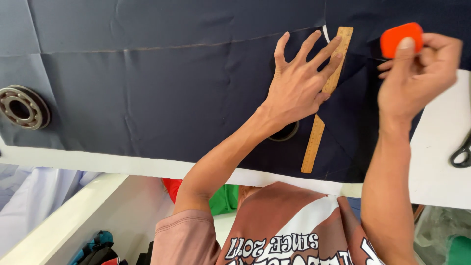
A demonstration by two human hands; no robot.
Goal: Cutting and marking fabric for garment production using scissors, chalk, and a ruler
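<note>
- Navy cloth covered most of the white table as I watched through the head camera, lying flat with a few creases and a seam line running across near twelve o'clock.
- On the cloth lay a wooden ruler, slanting from about six o'clock up toward one o'clock.
- I saw the left hand pressed on the ruler's upper half, fingers spread wide, with the fingertips reaching its far end and the palm on the cloth just beside it.
- The right hand hovered at about two o'clock from the ruler, off the cloth, fingers curled in.
- That hand pinched a flat orange piece of chalk between thumb and fingers; the chalk sat apart from the ruler, up near the top edge of the view.
- Under the left wrist I could make out a round dark ring, mostly hidden by the arm.
- A metal bearing rested on the cloth far out at nine o'clock.
- Black scissors showed only their handle on the bare table at three o'clock.
- Below the table edge, at six o'clock, red and green fabric was bundled.
</note>
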